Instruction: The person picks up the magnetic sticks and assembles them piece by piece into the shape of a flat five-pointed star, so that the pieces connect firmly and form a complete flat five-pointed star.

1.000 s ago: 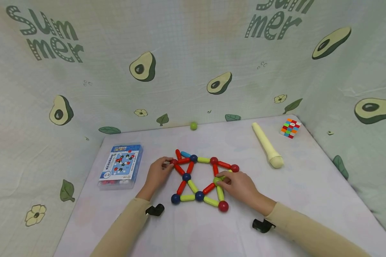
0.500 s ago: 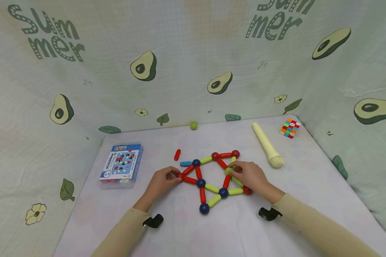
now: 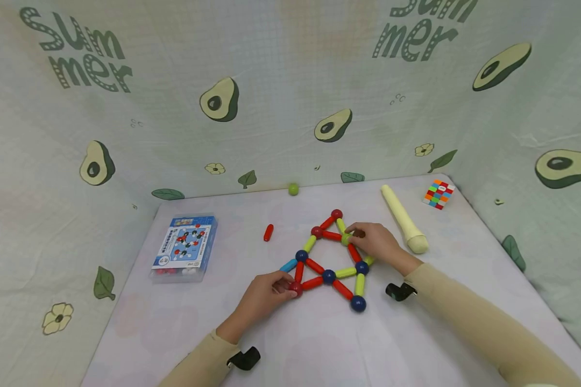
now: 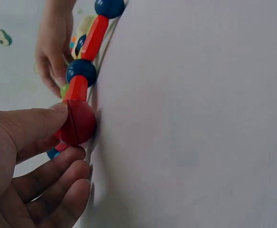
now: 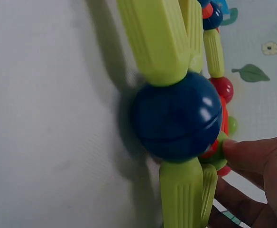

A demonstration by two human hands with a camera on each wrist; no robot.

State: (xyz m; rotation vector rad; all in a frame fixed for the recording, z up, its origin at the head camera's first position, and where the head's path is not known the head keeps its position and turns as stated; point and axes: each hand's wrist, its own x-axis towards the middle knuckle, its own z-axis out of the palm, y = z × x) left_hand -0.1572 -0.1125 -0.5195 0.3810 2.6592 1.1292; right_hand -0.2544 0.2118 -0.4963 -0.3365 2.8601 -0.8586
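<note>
A flat frame of magnetic balls and sticks lies on the table, with several red and yellow-green sticks joined at balls such as a dark blue ball (image 3: 328, 277). My left hand (image 3: 263, 295) pinches the red ball (image 3: 296, 289) at the frame's near left corner between thumb and fingers, as the left wrist view also shows. At the far right side, my right hand (image 3: 375, 242) pinches a green ball (image 3: 346, 238). A blue stick (image 3: 288, 265) juts from the left blue ball. In the right wrist view, another blue ball (image 5: 179, 116) fills the middle, joined to yellow-green sticks.
A loose red stick (image 3: 268, 233) lies behind the frame. On the left is a blue-and-white boxed set (image 3: 184, 248). A small green ball (image 3: 293, 189) sits at the back edge. Right of the frame are a pale yellow club-shaped object (image 3: 404, 219) and a puzzle cube (image 3: 438, 194).
Both hands have turned the frame counterclockwise: the left hand came nearer and rightward, the right hand moved away and slightly right. The loose red stick stayed put and now stands apart.
</note>
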